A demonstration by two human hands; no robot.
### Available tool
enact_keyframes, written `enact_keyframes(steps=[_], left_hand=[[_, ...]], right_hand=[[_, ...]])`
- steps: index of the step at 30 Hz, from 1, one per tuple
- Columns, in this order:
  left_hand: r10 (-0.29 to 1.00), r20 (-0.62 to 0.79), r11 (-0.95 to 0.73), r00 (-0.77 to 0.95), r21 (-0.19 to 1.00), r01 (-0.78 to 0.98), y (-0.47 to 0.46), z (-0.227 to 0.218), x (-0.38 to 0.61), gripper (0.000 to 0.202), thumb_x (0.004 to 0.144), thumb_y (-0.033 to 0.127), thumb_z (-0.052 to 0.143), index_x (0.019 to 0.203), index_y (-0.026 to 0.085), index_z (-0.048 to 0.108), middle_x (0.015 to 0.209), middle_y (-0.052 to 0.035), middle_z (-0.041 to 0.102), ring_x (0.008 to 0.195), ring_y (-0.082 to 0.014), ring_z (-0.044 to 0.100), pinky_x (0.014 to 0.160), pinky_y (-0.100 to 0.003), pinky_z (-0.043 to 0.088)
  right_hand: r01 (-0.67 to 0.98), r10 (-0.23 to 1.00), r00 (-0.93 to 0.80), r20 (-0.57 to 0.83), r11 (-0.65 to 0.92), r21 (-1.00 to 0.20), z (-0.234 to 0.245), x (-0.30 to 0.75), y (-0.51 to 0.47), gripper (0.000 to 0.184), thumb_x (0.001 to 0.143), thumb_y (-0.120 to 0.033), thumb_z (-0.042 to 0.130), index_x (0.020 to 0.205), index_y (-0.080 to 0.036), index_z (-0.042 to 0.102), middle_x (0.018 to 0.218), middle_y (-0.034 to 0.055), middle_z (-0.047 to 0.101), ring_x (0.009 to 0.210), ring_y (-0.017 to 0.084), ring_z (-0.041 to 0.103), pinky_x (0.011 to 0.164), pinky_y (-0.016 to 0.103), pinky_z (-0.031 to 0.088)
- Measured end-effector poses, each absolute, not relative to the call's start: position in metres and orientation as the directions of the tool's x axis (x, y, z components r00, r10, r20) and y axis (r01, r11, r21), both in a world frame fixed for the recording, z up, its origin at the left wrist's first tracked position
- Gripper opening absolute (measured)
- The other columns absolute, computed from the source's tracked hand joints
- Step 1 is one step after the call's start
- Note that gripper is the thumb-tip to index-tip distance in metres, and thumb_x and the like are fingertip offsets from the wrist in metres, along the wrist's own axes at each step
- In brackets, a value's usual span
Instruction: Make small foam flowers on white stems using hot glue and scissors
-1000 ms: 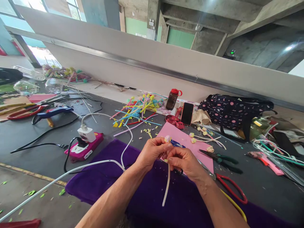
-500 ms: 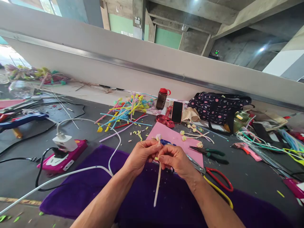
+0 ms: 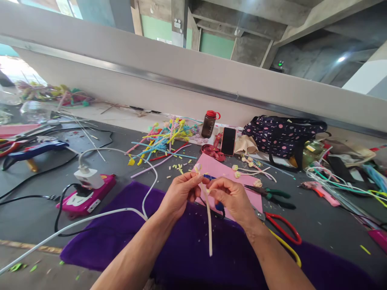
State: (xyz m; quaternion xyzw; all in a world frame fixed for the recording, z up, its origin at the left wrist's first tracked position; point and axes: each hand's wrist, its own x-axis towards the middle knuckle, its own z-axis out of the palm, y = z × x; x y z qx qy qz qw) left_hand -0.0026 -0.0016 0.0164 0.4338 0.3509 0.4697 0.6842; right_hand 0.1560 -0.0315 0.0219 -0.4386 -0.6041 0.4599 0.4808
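My left hand pinches a cream pipe-cleaner stem just below its small pale pink and yellow tip. The stem hangs down over the purple cloth, its lower end loose. Close beside it, my right hand has thumb and forefinger pressed together on a small pale yellow piece against the stem; whether that piece is fixed to the stem, I cannot tell. Behind my hands, a pink sheet lies under a blue tool, mostly hidden by my fingers.
Right of my hands are green-handled pliers, red-handled scissors and a pink glue gun. Coloured pipe cleaners, a bottle and a phone stand or lie behind. A magenta power strip with cables sits left.
The stem's lower end has swung to the right and its tip now leans left. My right hand has moved slightly away from my left. The whole view has shifted a little.
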Motion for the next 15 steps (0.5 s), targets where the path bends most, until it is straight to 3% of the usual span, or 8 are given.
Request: enact_keyframes(steps=[3, 8, 15], left_hand=[[0.925, -0.072, 0.211, 0.373, 0.914, -0.346, -0.0030, 0.0155, -0.0005, 0.024, 0.073, 0.035, 0.066, 0.069, 0.011, 0.064, 0.062, -0.0012, 0.062, 0.038, -0.0026, 0.045, 0.032, -0.013, 0.028], [0.884, -0.144, 0.294, 0.445, 0.911, -0.290, -0.0045, 0.0134, 0.0028, 0.025, 0.073, 0.034, 0.066, 0.065, 0.010, 0.063, 0.048, -0.0003, 0.059, 0.032, -0.0042, 0.046, 0.031, -0.014, 0.030], [0.862, -0.130, 0.329, 0.490, 0.878, -0.347, -0.0028, 0.0100, 0.0023, 0.026, 0.071, 0.034, 0.068, 0.066, 0.009, 0.063, 0.055, -0.0017, 0.062, 0.035, -0.0037, 0.048, 0.030, -0.013, 0.031]], right_hand=[[0.062, 0.981, -0.095, 0.169, 0.175, -0.983, 0.0201, 0.1615, -0.0268, 0.015, 0.074, -0.032, 0.067, 0.074, -0.018, 0.061, 0.064, -0.0028, 0.056, 0.046, 0.007, 0.044, 0.043, 0.020, 0.034], [0.011, 0.987, -0.079, 0.143, 0.144, -0.989, 0.0178, 0.1621, -0.0236, 0.015, 0.075, -0.031, 0.065, 0.073, -0.017, 0.061, 0.056, -0.0044, 0.055, 0.043, 0.006, 0.041, 0.041, 0.018, 0.031], [-0.052, 0.979, -0.130, 0.159, 0.154, -0.987, 0.0169, 0.1563, -0.0255, 0.011, 0.076, -0.026, 0.065, 0.071, -0.016, 0.062, 0.064, -0.0020, 0.060, 0.044, 0.005, 0.041, 0.040, 0.018, 0.028]])
